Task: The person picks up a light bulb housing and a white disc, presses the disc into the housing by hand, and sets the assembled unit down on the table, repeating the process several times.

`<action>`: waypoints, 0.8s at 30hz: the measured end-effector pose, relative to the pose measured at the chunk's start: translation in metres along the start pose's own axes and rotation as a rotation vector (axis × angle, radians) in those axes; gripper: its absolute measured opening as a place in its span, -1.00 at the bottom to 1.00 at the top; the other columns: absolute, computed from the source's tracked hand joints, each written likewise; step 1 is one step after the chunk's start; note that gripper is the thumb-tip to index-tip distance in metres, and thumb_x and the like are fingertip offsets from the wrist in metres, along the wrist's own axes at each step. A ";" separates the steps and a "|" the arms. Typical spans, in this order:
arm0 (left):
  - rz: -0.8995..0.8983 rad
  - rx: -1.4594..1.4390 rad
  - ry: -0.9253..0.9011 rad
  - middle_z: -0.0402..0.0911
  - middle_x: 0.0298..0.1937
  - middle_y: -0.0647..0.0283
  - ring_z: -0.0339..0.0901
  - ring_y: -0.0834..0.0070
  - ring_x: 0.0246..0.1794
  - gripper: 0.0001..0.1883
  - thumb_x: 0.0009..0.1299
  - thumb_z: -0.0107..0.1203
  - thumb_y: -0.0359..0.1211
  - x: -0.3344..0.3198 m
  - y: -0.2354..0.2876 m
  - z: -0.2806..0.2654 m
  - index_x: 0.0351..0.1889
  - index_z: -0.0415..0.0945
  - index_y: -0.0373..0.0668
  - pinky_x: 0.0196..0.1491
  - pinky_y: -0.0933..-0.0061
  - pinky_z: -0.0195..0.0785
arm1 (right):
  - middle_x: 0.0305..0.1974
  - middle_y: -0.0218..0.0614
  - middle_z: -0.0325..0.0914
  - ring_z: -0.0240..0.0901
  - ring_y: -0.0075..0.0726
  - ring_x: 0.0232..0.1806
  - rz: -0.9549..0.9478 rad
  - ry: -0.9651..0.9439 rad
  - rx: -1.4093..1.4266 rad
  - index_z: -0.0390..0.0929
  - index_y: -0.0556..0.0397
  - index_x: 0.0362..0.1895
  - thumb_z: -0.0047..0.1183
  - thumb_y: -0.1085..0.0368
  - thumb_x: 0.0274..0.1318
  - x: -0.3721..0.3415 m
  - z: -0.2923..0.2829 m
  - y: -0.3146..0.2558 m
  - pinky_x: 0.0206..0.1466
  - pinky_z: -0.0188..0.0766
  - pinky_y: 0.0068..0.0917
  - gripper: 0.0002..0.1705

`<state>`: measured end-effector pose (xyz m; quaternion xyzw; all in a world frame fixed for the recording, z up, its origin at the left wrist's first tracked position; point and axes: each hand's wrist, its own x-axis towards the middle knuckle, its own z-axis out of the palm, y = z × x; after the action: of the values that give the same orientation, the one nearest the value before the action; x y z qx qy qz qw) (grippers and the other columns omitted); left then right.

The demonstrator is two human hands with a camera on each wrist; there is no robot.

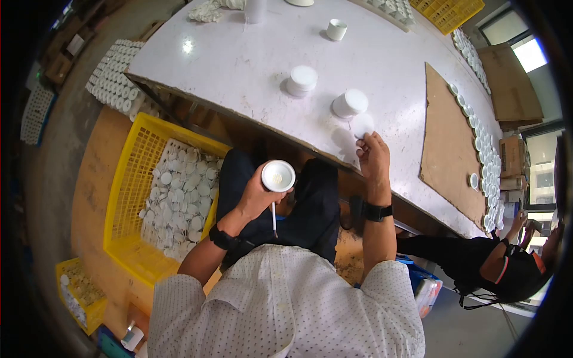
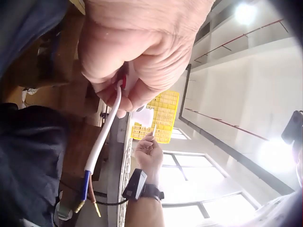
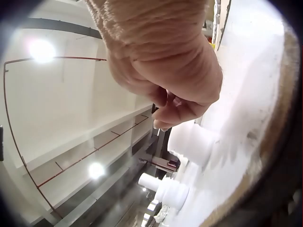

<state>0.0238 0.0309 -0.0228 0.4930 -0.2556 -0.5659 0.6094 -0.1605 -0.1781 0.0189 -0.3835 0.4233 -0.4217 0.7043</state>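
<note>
My left hand point(image 1: 258, 194) grips a white round cup-shaped housing point(image 1: 279, 176) over my lap, its open side facing up. From it hangs a white cable point(image 2: 101, 142) that ends in a blue wire point(image 2: 85, 187) and a brown wire point(image 2: 93, 194) with bare tips. Over the table's near edge, my right hand point(image 1: 374, 156) pinches a thin white disc point(image 1: 362, 125) between thumb and fingers. Just beyond that disc stands a white stack of round pieces point(image 1: 350, 104). A second white stack point(image 1: 301, 81) is farther left, and a small white cup point(image 1: 336, 30) lies behind.
The white table point(image 1: 227, 59) spans the front. At its right lies a cardboard sheet point(image 1: 447, 143) beside rows of white round pieces point(image 1: 489, 161). A yellow crate point(image 1: 128, 238) full of white discs stands on the left. Another person point(image 1: 483, 262) is at the right.
</note>
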 end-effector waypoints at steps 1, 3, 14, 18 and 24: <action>0.044 0.101 0.003 0.46 -0.12 0.19 0.51 0.53 -0.34 -0.37 0.06 0.08 -0.66 0.002 0.001 0.002 0.13 0.14 -0.23 -0.41 0.61 0.38 | -0.54 -0.39 0.42 0.33 -0.57 -0.56 0.035 -0.037 -0.020 0.43 0.16 -0.29 -0.11 0.37 0.11 -0.010 0.001 0.007 -0.57 0.22 -0.72 -0.87; 0.077 0.170 0.024 0.45 -0.14 0.22 0.46 0.60 -0.41 -0.36 0.05 0.09 -0.64 0.007 0.001 0.005 0.14 0.13 -0.24 -0.41 0.60 0.38 | -0.61 -0.45 0.39 0.29 -0.64 -0.62 0.086 -0.127 -0.126 0.44 0.12 -0.28 -0.12 0.38 0.10 -0.029 0.007 0.028 -0.58 0.20 -0.73 -0.87; 0.178 0.309 -0.037 0.36 0.01 0.18 0.33 0.48 0.03 -0.34 0.16 0.16 -0.37 0.010 0.000 0.021 0.19 0.10 -0.25 0.06 0.46 0.25 | -0.53 -0.52 0.40 0.22 -0.75 -0.56 0.140 -0.315 -0.392 0.48 0.16 -0.28 0.09 0.31 0.04 -0.074 0.043 0.074 -0.55 0.18 -0.76 -0.81; 0.188 0.345 0.036 0.41 -0.05 0.17 0.39 0.46 -0.04 -0.45 0.23 0.08 -0.35 0.008 0.000 0.022 0.17 0.15 -0.20 0.00 0.47 0.30 | -0.53 -0.51 0.39 0.23 -0.74 -0.56 0.100 -0.285 -0.389 0.44 0.17 -0.31 0.14 0.34 -0.01 -0.075 0.046 0.079 -0.56 0.19 -0.74 -0.79; 0.283 0.422 0.049 0.43 -0.04 0.14 0.41 0.43 -0.05 -0.52 0.25 0.01 -0.40 0.009 -0.006 0.020 0.14 0.18 -0.20 -0.02 0.46 0.31 | -0.56 -0.52 0.34 0.21 -0.73 -0.60 0.145 -0.286 -0.351 0.33 0.08 -0.40 0.17 0.32 -0.03 -0.075 0.042 0.086 -0.58 0.19 -0.75 -0.76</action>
<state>0.0057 0.0173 -0.0231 0.5822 -0.4199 -0.3968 0.5722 -0.1199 -0.0716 -0.0229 -0.5245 0.4126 -0.2312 0.7079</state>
